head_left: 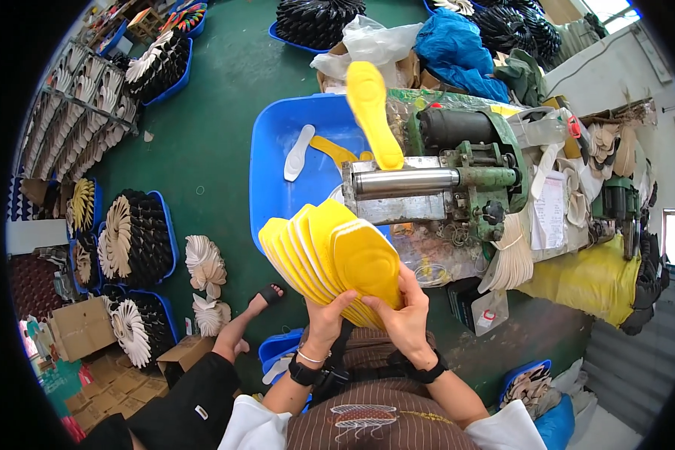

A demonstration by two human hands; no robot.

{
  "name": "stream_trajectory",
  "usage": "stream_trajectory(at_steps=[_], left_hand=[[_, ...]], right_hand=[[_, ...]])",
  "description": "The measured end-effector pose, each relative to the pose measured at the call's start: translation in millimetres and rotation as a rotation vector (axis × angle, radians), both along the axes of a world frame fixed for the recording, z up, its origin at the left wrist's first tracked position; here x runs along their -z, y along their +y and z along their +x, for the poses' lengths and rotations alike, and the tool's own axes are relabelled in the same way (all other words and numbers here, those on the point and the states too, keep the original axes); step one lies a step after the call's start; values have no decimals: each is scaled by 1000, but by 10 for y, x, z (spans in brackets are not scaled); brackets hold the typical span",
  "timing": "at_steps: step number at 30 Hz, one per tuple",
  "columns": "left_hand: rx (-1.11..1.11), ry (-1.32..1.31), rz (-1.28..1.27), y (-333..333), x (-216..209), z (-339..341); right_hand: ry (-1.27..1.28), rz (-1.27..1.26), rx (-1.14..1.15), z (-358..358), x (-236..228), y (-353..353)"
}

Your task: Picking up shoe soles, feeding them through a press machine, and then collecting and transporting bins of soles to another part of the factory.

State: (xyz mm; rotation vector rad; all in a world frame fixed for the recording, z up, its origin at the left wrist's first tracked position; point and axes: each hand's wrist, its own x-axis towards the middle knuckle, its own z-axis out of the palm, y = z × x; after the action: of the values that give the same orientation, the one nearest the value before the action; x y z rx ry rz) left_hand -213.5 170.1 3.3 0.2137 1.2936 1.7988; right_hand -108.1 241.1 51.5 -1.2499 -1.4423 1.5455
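Note:
A fanned stack of yellow insoles with white undersides is held up in front of me by both hands. My left hand is closed on the stack's lower left edge. My right hand grips its lower right, with the thumb on the front insole. Just beyond the stack is a green machine with a shiny metal roller. A single yellow insole, slightly blurred, sticks out past the roller's far side. The blue tub beside the machine holds a white insole and some yellow ones.
Blue baskets of black and pale insoles stand on the green floor to the left. A person's sandalled foot is near my left. Bundled pale strips hang from the workbench. Plastic bags lie at the back.

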Motion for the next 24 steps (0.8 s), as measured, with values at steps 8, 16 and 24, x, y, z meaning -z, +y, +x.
stream_trajectory(at_steps=[8,16,24], left_hand=[[-1,-354,111,-123,89,-360],[122,-509,170,-273,31,-550],[173,-580,171,-221,-17,-469]], right_hand=[[178,-394,183,660,392,139],[-39,106,169,422,162,435],[133,-93,47,382,637,628]])
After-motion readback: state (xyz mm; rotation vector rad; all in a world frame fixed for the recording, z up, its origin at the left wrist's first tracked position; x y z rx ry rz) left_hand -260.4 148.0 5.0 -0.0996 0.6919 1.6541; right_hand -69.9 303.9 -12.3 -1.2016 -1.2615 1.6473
